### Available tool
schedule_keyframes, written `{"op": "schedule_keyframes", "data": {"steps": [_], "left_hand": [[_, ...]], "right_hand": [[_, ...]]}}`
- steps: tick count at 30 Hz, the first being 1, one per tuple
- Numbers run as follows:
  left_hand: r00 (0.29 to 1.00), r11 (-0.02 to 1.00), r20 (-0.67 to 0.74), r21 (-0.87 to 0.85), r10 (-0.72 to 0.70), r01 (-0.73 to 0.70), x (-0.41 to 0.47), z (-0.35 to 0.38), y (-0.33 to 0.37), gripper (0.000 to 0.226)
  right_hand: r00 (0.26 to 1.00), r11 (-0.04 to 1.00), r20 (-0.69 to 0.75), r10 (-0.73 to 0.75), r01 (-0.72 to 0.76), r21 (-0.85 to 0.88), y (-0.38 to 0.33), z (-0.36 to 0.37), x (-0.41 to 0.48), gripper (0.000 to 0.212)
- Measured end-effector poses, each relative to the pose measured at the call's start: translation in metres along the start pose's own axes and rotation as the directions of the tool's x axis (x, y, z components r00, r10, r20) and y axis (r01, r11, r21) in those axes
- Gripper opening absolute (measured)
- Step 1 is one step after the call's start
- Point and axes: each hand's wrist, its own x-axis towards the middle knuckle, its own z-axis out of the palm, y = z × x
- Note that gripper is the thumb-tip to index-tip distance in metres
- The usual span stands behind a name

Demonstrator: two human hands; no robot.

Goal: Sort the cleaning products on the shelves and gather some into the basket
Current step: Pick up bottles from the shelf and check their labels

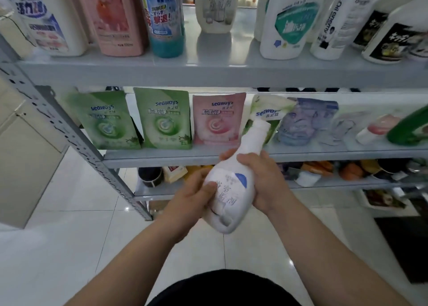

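I hold a white bottle (231,185) with a blue mark and grey lettering in both hands, in front of the middle shelf, its neck tilted up and away. My left hand (192,197) grips the lower body with the thumb across the label. My right hand (261,180) wraps around the shoulder below the neck. A matching white bottle (216,7) stands on the top shelf (208,70). No basket is in view.
The top shelf carries a pink bottle (115,16), a blue bottle (165,18) and white bottles (289,20). The middle shelf (162,156) holds green pouches (162,118), a pink pouch (217,118) and a green bottle (410,127). Lower shelves hold mixed goods. White tiled floor (69,247) lies below.
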Motion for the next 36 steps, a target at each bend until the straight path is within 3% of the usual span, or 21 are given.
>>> {"op": "schedule_keyframes", "data": {"steps": [1,4,6,7,9,10,14,16,18,21,24,28,30,31,33,35,36], "left_hand": [[0.998,0.995,-0.015,0.080,0.055,-0.053,0.000,0.001,-0.002,0.037],[0.971,0.936,0.040,0.257,0.236,-0.239,-0.008,0.016,-0.004,0.078],[0.921,0.805,0.080,0.460,0.382,-0.375,-0.011,0.042,-0.005,0.109],[0.873,0.685,0.078,0.587,0.481,-0.431,-0.009,0.058,-0.009,0.117],[0.728,0.458,0.045,0.751,0.684,-0.476,-0.007,0.091,-0.016,0.105],[0.700,0.425,0.025,0.779,0.714,-0.462,-0.008,0.105,-0.016,0.095],[0.751,0.419,0.068,0.795,0.657,-0.439,-0.009,0.137,-0.030,0.084],[0.818,0.590,0.101,0.644,0.567,-0.488,-0.015,0.144,-0.038,0.092],[0.889,0.769,0.109,0.462,0.444,-0.441,-0.026,0.152,-0.042,0.090],[0.937,0.863,0.008,0.388,0.348,-0.324,-0.042,0.182,-0.042,0.056],[0.970,0.953,-0.120,0.246,0.212,-0.177,-0.051,0.214,-0.041,0.040],[0.957,0.989,-0.283,0.148,0.058,-0.016,-0.065,0.238,-0.037,0.019],[0.943,0.978,-0.283,-0.161,-0.176,0.134,-0.072,0.247,-0.030,0.026],[0.936,0.927,-0.224,-0.322,-0.271,0.191,-0.076,0.251,-0.026,0.035],[0.927,0.799,-0.045,-0.525,-0.372,0.295,-0.083,0.256,-0.019,0.052],[0.911,0.686,0.177,-0.609,-0.373,0.399,-0.089,0.259,-0.015,0.060],[0.898,0.644,0.250,-0.630,-0.362,0.434,-0.090,0.260,-0.015,0.060]], "right_hand": [[0.995,0.991,0.028,-0.099,0.101,-0.083,-0.001,-0.005,-0.005,0.021],[0.924,0.920,0.183,-0.335,0.363,-0.147,-0.003,-0.018,-0.024,0.036],[0.880,0.882,0.190,-0.435,0.459,-0.103,-0.003,-0.026,-0.038,0.037],[0.860,0.857,0.180,-0.477,0.501,-0.123,-0.002,-0.031,-0.045,0.034],[0.818,0.784,0.198,-0.541,0.575,-0.233,-0.003,-0.044,-0.060,0.032],[0.806,0.751,0.228,-0.546,0.591,-0.293,-0.004,-0.052,-0.067,0.033],[0.773,0.658,0.354,-0.527,0.635,-0.406,-0.020,-0.093,-0.086,0.030],[0.763,0.630,0.383,-0.520,0.646,-0.431,-0.027,-0.115,-0.088,0.028],[0.815,0.685,0.334,-0.473,0.579,-0.442,-0.034,-0.132,-0.087,0.031],[0.911,0.811,0.220,-0.350,0.412,-0.416,-0.046,-0.162,-0.078,0.036],[0.959,0.823,0.164,-0.232,0.283,-0.493,-0.052,-0.188,-0.070,0.051],[0.984,0.895,0.133,-0.118,0.163,-0.415,-0.048,-0.207,-0.072,0.037],[0.991,0.972,0.130,0.015,0.016,-0.235,-0.043,-0.213,-0.076,0.031],[0.983,0.988,0.147,0.108,-0.089,-0.129,-0.039,-0.215,-0.080,0.031],[0.939,0.963,0.225,0.260,-0.270,0.015,-0.034,-0.216,-0.089,0.058],[0.901,0.941,0.353,0.253,-0.314,0.125,-0.032,-0.213,-0.097,0.086],[0.895,0.940,0.394,0.208,-0.294,0.173,-0.032,-0.212,-0.099,0.090]]}}
